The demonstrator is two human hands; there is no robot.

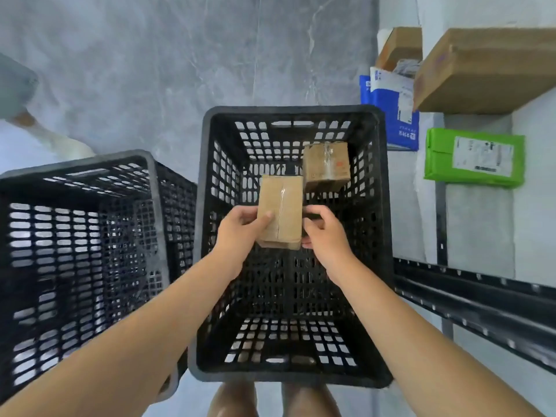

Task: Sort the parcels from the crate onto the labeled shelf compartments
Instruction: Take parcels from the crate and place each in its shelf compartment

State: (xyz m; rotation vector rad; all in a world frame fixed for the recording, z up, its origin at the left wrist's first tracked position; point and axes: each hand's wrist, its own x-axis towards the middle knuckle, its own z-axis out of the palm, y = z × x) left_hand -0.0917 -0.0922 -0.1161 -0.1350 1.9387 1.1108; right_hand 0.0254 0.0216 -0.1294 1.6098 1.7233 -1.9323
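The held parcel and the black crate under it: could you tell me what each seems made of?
The held parcel looks like matte brown cardboard, with glossy clear tape along its seam. The black crate appears to be moulded plastic, judging by its regular perforated walls and dull sheen.

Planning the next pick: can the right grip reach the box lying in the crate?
Probably not yet: the right grip holds the raised box. Otherwise the far box lies uncovered in the open crate.
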